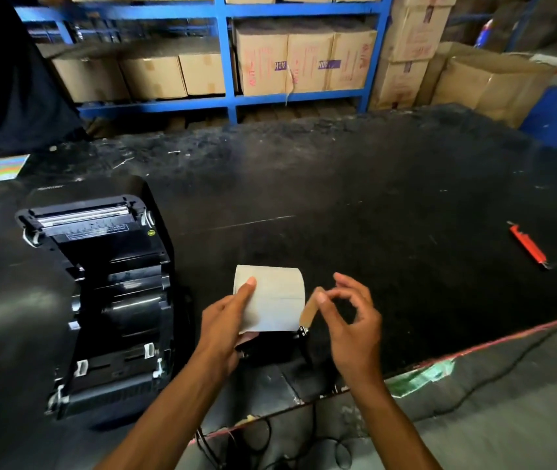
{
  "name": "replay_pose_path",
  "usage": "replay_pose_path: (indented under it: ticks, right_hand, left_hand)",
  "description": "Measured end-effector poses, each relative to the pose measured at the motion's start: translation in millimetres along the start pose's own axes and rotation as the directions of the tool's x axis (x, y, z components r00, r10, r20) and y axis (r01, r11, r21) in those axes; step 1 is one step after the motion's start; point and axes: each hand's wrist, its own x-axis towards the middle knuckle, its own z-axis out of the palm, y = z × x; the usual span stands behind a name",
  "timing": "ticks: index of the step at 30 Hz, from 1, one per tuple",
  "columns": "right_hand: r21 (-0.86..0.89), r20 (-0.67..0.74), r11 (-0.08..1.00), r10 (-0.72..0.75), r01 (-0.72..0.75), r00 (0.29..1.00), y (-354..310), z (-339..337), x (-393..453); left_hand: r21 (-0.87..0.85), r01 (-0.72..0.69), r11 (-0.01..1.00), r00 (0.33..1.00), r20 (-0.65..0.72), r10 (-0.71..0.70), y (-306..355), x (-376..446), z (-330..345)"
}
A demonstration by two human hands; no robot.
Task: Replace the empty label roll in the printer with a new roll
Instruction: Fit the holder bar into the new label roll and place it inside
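Observation:
A black label printer (pixel 100 293) stands open on the left of the black table (pixel 372 198), its lid tilted back and its roll bay showing no paper. A white label roll (pixel 275 296) is in front of me, over a black spindle holder (pixel 299 334) near the table's front edge. My left hand (pixel 226 320) grips the roll's left side, index finger across its face. My right hand (pixel 351 320) is at the roll's right end, thumb and fingertip pinching near the brown cardboard core (pixel 309 312). Whether they hold it I cannot tell.
A red utility knife (pixel 528 245) lies at the table's far right. A coloured card (pixel 0 169) sits at the back left. Blue shelving (pixel 226 62) with cardboard boxes (pixel 304 59) stands behind the table. Black cables (pixel 270 449) hang below the front edge.

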Motion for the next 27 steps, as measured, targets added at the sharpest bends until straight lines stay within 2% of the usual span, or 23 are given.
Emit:
replay_pose_path:
  ticks: [2,4,6,10,13,18,21,24,27]
  right_hand:
    - [-0.127,-0.053,0.98,0.146,-0.152,0.988,27,-12,8]
    - [-0.292,-0.08,0.909,0.287,-0.298,0.954,58,-21,12]
    - [-0.443,-0.082,0.828,0.346,-0.345,0.935,85,-24,9]
    - [-0.623,-0.057,0.728,0.323,-0.287,0.945,115,-19,-3]
    - [-0.642,-0.073,0.722,0.275,-0.257,0.959,121,-18,-5]
    - [-0.692,-0.025,0.685,0.291,-0.226,0.956,122,-23,4]
    - [-0.678,-0.018,0.707,0.257,-0.201,0.966,118,-17,1]
    - [-0.648,0.043,0.753,0.184,-0.113,0.982,112,1,-6]
    - [-0.719,0.147,0.694,0.203,-0.036,0.968,110,16,-10]
  left_hand:
    - [-0.01,0.012,1.0,1.0,-0.003,-0.012,-1,1,-9]
    - [-0.048,0.018,0.999,1.0,0.009,-0.018,-1,1,-18]
    - [-0.072,0.01,0.997,1.0,0.019,-0.009,-2,0,-24]
    - [-0.115,0.006,0.993,1.0,0.03,-0.002,-5,-8,-30]
    - [-0.158,0.035,0.987,0.998,0.058,-0.026,-8,-14,-32]
    - [-0.155,0.03,0.988,0.995,0.099,-0.015,-8,-19,-35]
    - [-0.161,0.036,0.986,0.995,0.103,-0.02,-8,-18,-37]
    - [-0.178,0.052,0.983,0.992,0.12,-0.031,-10,-17,-40]
    - [-0.181,0.05,0.982,0.988,0.156,-0.022,-12,-17,-42]
